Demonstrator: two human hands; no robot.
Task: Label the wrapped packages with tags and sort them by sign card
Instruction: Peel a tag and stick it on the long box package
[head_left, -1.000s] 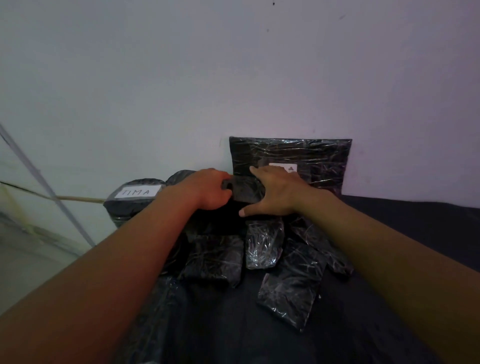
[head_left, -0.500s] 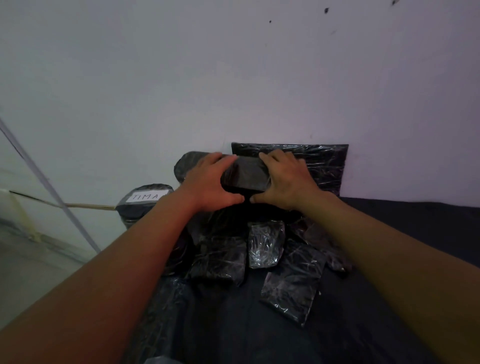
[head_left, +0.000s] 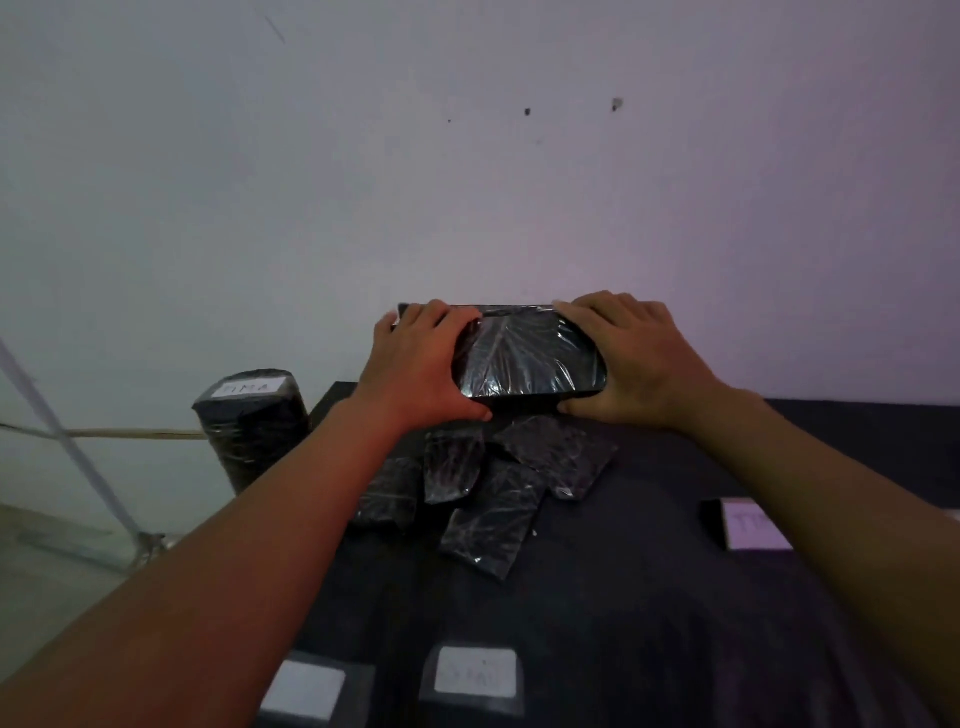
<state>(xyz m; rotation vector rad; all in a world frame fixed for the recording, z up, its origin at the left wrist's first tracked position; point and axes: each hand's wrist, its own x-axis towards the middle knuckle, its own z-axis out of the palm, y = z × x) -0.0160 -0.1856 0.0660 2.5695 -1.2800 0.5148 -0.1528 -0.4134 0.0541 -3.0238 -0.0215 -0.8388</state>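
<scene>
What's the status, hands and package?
Left hand and right hand grip the wrapped package by its ends, lifted above the loose pile. No tag visible on it. Nothing blocking.

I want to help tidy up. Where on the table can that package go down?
Bare dark cloth lies between the small-package pile, the near white cards and the card on the right. Under both hands, around the held package, it is crowded.

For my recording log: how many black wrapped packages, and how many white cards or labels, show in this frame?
Black wrapped packages: 7 (one held, one cylinder, one at right, four flat on the table)
White cards or labels: 4 (cylinder top, right, two near)
Total: 11
</scene>
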